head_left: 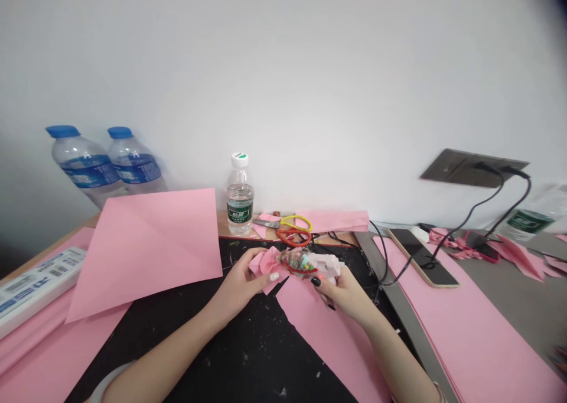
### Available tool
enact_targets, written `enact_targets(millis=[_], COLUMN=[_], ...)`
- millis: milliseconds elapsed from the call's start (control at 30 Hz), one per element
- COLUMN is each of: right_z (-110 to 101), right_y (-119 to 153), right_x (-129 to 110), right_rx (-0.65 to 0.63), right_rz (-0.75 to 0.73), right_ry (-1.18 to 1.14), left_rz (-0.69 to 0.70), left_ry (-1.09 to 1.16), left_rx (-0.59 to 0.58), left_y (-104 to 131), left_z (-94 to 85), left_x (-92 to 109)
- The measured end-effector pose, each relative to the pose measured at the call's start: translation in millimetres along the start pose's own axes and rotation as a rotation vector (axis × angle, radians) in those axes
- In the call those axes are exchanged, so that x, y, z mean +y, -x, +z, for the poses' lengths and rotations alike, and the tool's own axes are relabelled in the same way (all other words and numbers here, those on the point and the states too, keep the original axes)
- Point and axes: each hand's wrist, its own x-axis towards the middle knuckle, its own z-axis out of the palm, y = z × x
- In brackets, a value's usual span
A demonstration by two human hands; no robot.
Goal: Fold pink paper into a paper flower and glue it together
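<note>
My left hand [251, 278] is closed on a piece of folded pink paper [264, 263], thumb on its near side. Close beside it, my right hand [339, 288] grips a white handheld device [326, 265] with a small red glow near my thumb. A bumpy, multicoloured clump [297, 260] sits between the two hands, against the device's left end; whether it is attached cannot be made out. Beneath my hands, a pink sheet [325, 326] lies on the black mat [212, 356]. Just beyond them are scissors [295, 230] with yellow and red handles.
A small water bottle [240, 205] stands by the wall, with two blue-capped bottles [137, 169] farther left. A large pink sheet [155, 249] and a long white box [35, 288] lie left. To the right are a phone [423, 258], black cables [469, 208] and pink scraps [518, 255].
</note>
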Motion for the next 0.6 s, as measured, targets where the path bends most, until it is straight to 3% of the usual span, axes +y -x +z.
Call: enact_targets(millis=[600], right_z=[-2.2], right_y=[-3.1], right_x=[5.8], right_rx=[0.063], right_rz=[-0.02], right_ry=[0.262], left_rz=[0.031], left_ry=[0.007], left_rx=[-0.039], left_y=[0.3], left_z=[0.8], left_x=[1.3])
